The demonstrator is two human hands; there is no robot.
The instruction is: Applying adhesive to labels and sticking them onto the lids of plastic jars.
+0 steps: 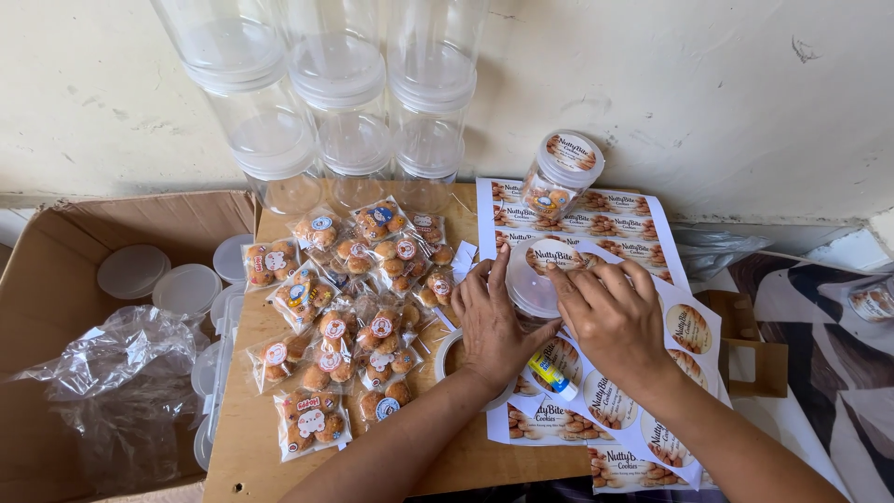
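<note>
Two hands on round label [551, 256] atop clear lid [529, 287], mid-board near sticker sheets [622, 228]: left hand [491, 321] fingers together steadying lid; right hand [610, 312] fingertips [557, 272] pressing label flat.

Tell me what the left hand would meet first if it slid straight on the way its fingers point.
The left hand points up the table, fingertips on a clear lid. Straight on, it would probably cross that lid and reach the label sheets, then the closed cookie jar by the wall; depth is hard to judge.
</note>
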